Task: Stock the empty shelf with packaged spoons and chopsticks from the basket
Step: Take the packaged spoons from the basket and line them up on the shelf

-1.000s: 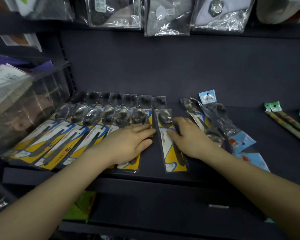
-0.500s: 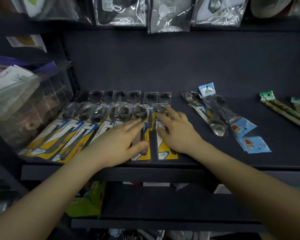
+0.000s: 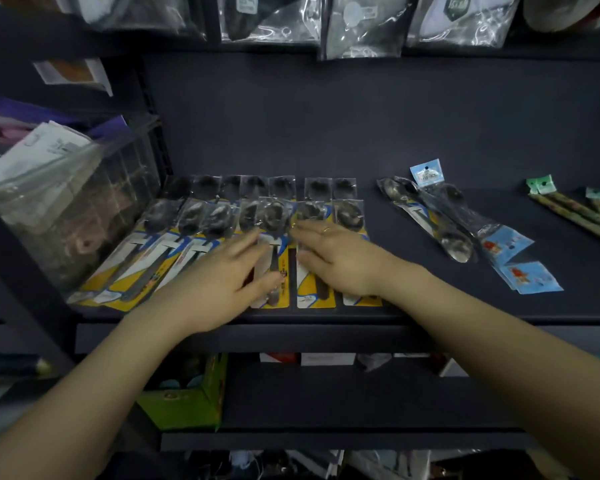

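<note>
Several yellow-and-blue carded spoon packs point(image 3: 174, 251) lie side by side on the left half of the dark shelf point(image 3: 430, 306). My left hand point(image 3: 222, 282) lies flat on the packs near the row's middle, fingers stretched forward. My right hand point(image 3: 336, 261), with a ring on one finger, rests flat on the two rightmost packs point(image 3: 314, 296). A loose pile of clear-bagged spoons with blue labels point(image 3: 465, 233) lies to the right. Wrapped chopsticks with green tags point(image 3: 575, 213) lie at the far right. No basket is in view.
A clear plastic bin of bagged goods point(image 3: 59, 188) stands at the shelf's left end. Bagged items point(image 3: 361, 26) hang above. A green box point(image 3: 187, 400) sits on the lower shelf. Bare shelf surface lies behind the packs.
Both hands have slid forward along the packs, and the rightmost packs now sit closer to the row. The view has pulled back and dropped a little.
</note>
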A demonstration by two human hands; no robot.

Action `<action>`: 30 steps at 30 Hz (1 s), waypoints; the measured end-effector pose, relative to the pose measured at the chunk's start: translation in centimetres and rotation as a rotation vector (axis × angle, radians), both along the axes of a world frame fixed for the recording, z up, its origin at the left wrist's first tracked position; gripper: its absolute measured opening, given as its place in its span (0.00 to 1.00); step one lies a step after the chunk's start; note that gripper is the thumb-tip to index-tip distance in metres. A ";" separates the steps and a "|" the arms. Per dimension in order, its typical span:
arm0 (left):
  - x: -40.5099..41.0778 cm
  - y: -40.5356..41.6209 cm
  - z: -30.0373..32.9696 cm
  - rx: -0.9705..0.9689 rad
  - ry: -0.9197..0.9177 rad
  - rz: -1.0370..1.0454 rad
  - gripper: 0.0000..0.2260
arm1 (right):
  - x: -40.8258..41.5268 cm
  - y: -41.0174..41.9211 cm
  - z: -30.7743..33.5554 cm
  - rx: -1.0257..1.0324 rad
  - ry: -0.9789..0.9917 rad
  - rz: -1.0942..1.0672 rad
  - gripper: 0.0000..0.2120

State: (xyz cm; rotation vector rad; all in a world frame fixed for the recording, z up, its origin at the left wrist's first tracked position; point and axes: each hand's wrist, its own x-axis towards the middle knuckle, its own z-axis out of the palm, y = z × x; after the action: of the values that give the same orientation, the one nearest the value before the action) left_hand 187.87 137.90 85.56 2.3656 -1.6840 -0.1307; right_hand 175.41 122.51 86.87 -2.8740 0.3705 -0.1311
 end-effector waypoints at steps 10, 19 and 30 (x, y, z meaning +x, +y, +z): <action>1.5 2.7 0.4 0.185 -0.152 -0.064 0.56 | 1.5 1.0 -2.0 -0.129 0.147 0.111 0.37; 4.2 3.5 0.5 0.191 0.161 -0.185 0.36 | 1.6 1.2 -1.6 -0.071 0.112 0.068 0.33; 1.2 2.8 -0.8 0.046 0.037 -0.100 0.30 | 1.4 -1.3 -1.2 -0.106 -0.080 -0.253 0.37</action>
State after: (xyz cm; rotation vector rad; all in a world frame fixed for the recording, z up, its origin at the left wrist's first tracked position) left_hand 189.09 140.73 84.72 2.2964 -1.8008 -0.2308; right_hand 176.83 121.20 85.69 -2.9008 0.7312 -0.3181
